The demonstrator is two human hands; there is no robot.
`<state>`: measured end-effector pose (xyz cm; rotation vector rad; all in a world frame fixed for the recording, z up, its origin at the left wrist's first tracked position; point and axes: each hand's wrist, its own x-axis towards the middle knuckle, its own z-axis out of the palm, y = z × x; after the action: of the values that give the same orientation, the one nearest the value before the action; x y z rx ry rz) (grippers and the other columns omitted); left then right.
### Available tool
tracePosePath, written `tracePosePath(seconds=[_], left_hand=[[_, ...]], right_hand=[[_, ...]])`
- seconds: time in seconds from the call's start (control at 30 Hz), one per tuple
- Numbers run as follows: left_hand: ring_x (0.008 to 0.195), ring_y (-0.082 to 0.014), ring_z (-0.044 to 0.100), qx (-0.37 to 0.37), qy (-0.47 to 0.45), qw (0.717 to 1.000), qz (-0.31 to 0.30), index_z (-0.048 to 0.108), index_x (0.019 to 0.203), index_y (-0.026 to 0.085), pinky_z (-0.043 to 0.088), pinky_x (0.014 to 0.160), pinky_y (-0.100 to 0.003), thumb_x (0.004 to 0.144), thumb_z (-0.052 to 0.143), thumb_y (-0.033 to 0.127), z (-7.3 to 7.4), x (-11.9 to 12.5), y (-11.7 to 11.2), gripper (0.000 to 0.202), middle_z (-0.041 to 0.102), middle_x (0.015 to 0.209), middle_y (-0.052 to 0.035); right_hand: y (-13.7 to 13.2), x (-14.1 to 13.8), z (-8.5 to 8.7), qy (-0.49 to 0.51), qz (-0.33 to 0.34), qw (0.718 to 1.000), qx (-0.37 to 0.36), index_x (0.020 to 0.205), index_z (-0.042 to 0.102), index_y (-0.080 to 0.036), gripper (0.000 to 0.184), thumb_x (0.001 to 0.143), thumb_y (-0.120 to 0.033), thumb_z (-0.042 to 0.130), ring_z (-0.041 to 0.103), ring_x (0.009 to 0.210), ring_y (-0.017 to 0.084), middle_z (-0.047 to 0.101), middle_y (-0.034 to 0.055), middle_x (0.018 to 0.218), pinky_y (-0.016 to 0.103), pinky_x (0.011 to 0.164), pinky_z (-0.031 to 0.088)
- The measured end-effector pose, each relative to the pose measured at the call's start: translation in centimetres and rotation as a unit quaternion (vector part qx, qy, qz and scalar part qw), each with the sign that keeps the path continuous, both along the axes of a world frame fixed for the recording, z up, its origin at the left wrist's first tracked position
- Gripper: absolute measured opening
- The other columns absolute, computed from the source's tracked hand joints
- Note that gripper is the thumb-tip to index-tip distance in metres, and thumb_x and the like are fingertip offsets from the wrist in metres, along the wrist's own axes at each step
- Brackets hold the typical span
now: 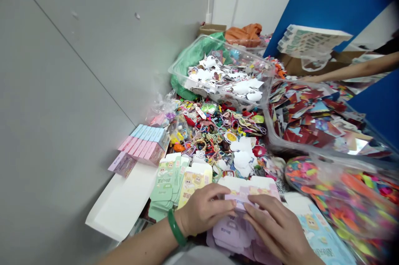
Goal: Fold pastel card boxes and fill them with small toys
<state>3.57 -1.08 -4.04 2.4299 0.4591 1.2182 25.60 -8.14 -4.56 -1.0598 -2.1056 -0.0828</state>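
Note:
Between my two hands is a small light-purple carton [239,199] with printed figures. My left hand [207,208], with a green bangle at the wrist, pinches its left end. The fingers of my right hand [274,224] press on its right end. Flat purple cartons [229,231] lie in a pile just below. To the left are stacks of flat green cartons [165,182] and yellow cartons [195,182]. Flat blue cartons [321,223] lie beyond my right hand. What is inside the purple carton, if anything, is hidden.
A row of boxed pink-and-blue cartons [146,144] stands in an open white box [121,207] by the grey wall. Small trinkets [215,132] cover the middle. Clear tubs hold white cutouts [224,78] and red cards [311,115]. At right lie a bag of colourful pieces [352,202] and another person's arm [358,67].

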Motion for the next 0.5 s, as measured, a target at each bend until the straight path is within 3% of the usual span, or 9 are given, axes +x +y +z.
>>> tracePosePath(seconds=[0.2, 0.3, 0.4, 0.5], left_hand=[[0.093, -0.0172, 0.066, 0.025, -0.008, 1.0, -0.013, 0.062, 0.101, 0.017, 0.057, 0.082, -0.028, 0.09, 0.057, 0.018, -0.7, -0.3, -0.1, 0.012, 0.068, 0.102, -0.0124], [0.096, -0.0173, 0.066, -0.005, 0.007, 1.0, -0.016, 0.063, 0.1, 0.018, 0.056, 0.085, -0.029, 0.091, 0.055, 0.017, -0.7, 0.0, -0.3, 0.012, 0.069, 0.103, -0.0117], [0.097, -0.0192, 0.067, -0.085, 0.035, 0.996, -0.002, 0.059, 0.114, 0.018, 0.055, 0.085, -0.03, 0.089, 0.059, 0.021, 0.4, 0.3, -0.6, 0.025, 0.071, 0.104, -0.0119], [0.088, -0.0196, 0.068, -0.132, 0.025, 0.991, 0.022, 0.058, 0.117, 0.018, 0.055, 0.08, -0.031, 0.085, 0.065, 0.026, 2.9, -0.1, -0.8, 0.033, 0.073, 0.098, -0.0099]], right_hand=[[-1.0, -0.1, -1.8, -0.004, -0.007, 1.0, -0.017, 0.119, 0.063, -0.016, 0.038, 0.087, -0.003, 0.048, 0.06, 0.098, 0.021, 0.064, 0.0147, 0.108, 0.033, 0.077, 0.054], [-1.0, -0.2, -1.4, 0.017, -0.008, 0.999, -0.027, 0.117, 0.064, -0.019, 0.038, 0.085, -0.003, 0.049, 0.061, 0.096, 0.021, 0.064, 0.0139, 0.107, 0.032, 0.074, 0.054], [-1.0, -0.1, 0.3, 0.026, -0.009, 0.999, -0.043, 0.118, 0.064, -0.021, 0.041, 0.083, -0.005, 0.051, 0.062, 0.097, 0.022, 0.065, 0.0126, 0.108, 0.032, 0.076, 0.054], [-1.0, 0.2, 2.0, 0.029, 0.008, 0.999, -0.045, 0.124, 0.063, -0.024, 0.043, 0.085, -0.01, 0.052, 0.062, 0.102, 0.023, 0.066, 0.0117, 0.112, 0.034, 0.081, 0.053]])
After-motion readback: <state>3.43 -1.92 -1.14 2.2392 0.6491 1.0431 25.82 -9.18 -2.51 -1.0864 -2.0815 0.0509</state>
